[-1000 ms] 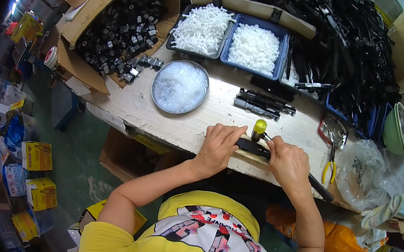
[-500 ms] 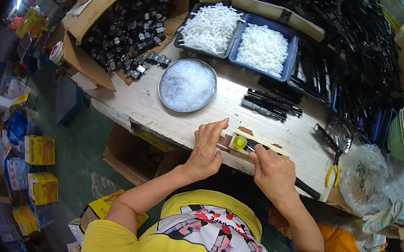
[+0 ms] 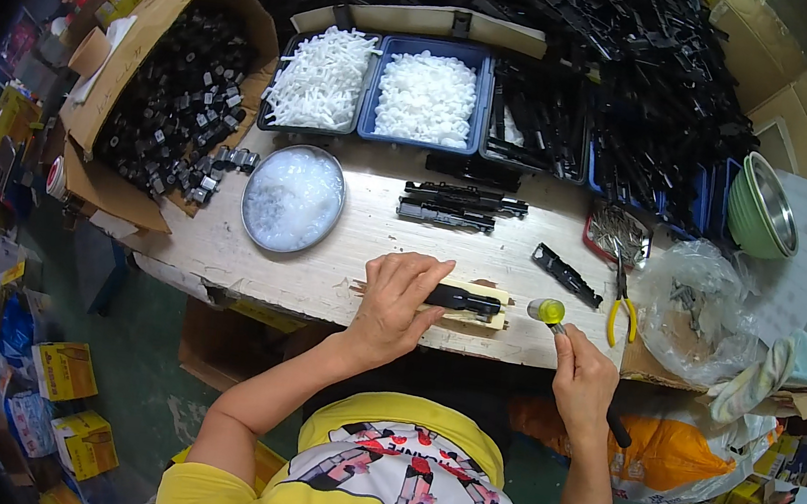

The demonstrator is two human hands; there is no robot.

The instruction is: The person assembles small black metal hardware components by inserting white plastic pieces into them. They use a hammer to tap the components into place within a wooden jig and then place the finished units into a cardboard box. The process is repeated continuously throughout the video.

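Observation:
My left hand (image 3: 397,304) is closed over the left end of a long black part (image 3: 468,301), which lies on a pale wooden block (image 3: 493,322) at the table's front edge. Its fingers hide that end of the part. To the right, my right hand (image 3: 586,372) grips a hammer (image 3: 548,311) with a translucent yellow head and a dark handle. The hammer head is off the block, a little beyond its right end. Behind the block lie several black parts (image 3: 448,216) side by side; a single black piece (image 3: 567,274) lies farther right.
A round dish (image 3: 293,200) of clear-white bits is at left, beside a carton (image 3: 169,47) of dark metal-like pieces. Blue trays (image 3: 368,112) of white pieces stand behind. Yellow-handled pliers (image 3: 623,321), a plastic bag (image 3: 693,318) and a green bowl (image 3: 758,207) are at right.
The view has shifted rightward. My right hand has taken the hammer from over the block to its right. My left hand has come onto the black part on the block.

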